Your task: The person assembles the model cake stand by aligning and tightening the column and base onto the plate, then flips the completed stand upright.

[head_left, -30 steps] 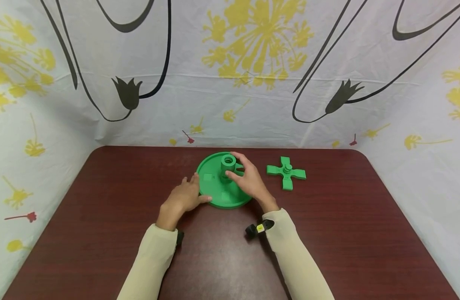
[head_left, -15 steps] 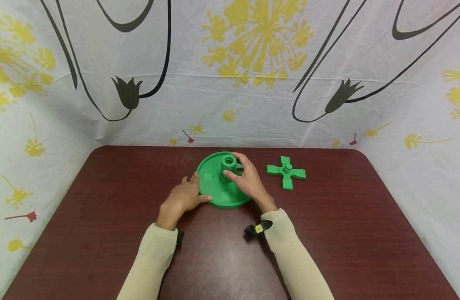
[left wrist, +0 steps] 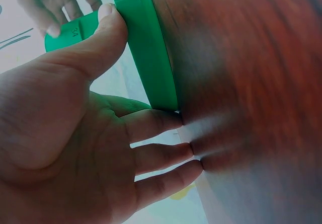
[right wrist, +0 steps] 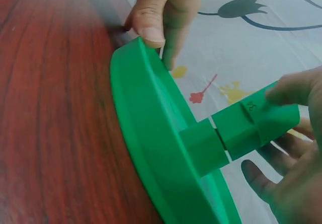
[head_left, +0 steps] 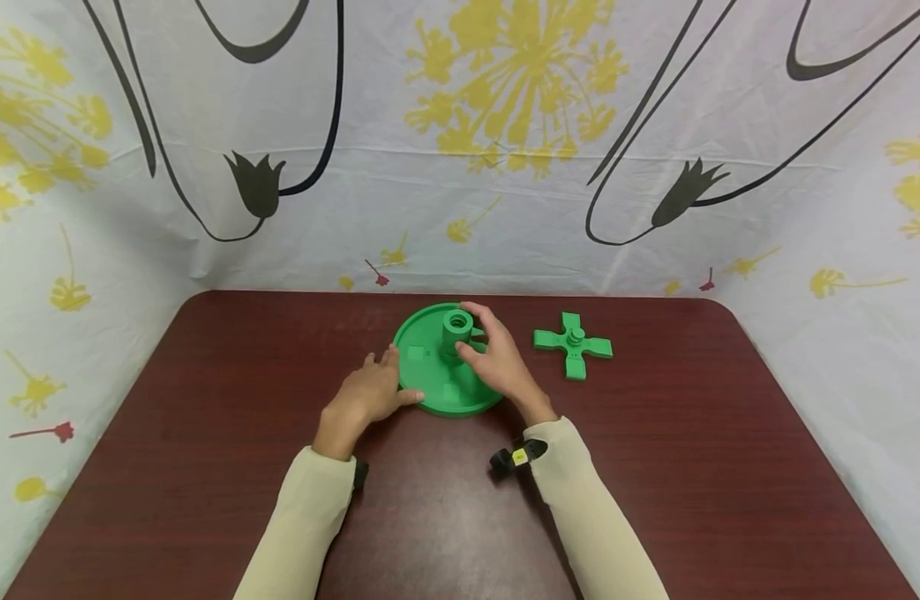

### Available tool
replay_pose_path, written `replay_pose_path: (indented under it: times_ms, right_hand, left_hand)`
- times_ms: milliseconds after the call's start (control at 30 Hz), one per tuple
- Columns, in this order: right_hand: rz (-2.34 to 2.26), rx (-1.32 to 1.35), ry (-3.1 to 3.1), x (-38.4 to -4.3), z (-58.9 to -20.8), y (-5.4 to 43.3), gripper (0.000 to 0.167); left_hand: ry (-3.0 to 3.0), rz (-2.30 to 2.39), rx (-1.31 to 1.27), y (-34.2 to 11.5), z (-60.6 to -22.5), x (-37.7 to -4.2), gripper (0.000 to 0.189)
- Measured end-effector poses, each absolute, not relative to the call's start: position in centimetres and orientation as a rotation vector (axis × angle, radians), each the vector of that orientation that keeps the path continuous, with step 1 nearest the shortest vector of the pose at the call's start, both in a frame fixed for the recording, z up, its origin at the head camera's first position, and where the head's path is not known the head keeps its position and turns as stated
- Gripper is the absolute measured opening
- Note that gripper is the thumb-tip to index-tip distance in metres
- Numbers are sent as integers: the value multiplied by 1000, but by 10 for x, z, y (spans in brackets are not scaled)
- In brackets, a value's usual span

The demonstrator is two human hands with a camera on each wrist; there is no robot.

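A round green base (head_left: pixel 418 375) with a raised rim lies flat at the table's far middle. On it stands an upright green tube (head_left: pixel 456 335), hollow at the top. My left hand (head_left: pixel 364 393) holds the base's near left edge, its thumb over the rim (left wrist: pixel 146 48) and its fingers along the side, tips down at the tabletop. My right hand (head_left: pixel 502 360) grips the tube from the right between thumb and fingers. In the right wrist view, a thin gap separates the tube's upper part (right wrist: pixel 241 118) from the stub (right wrist: pixel 204 148) below. Small raised characters mark the tube.
A green cross-shaped piece (head_left: pixel 574 344) with a central knob lies right of the base. The dark red-brown table (head_left: pixel 445 500) has a far edge against a white patterned cloth (head_left: pixel 355 233).
My right thumb slid slightly left across the tube, then back right. My left hand and the base have stayed in place.
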State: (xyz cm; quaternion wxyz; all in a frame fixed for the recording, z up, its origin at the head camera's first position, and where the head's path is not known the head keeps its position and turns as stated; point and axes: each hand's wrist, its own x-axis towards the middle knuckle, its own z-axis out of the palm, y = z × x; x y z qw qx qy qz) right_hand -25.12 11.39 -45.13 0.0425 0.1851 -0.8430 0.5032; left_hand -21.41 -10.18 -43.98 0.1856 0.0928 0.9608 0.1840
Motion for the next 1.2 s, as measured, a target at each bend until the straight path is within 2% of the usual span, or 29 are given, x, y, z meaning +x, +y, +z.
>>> replay_pose_path:
  times_ms: [1200]
  right_hand:
    - [1455, 539, -2592, -252, -455, 113, 61]
  left_hand:
    - [2714, 515, 254, -101, -438, -213, 94]
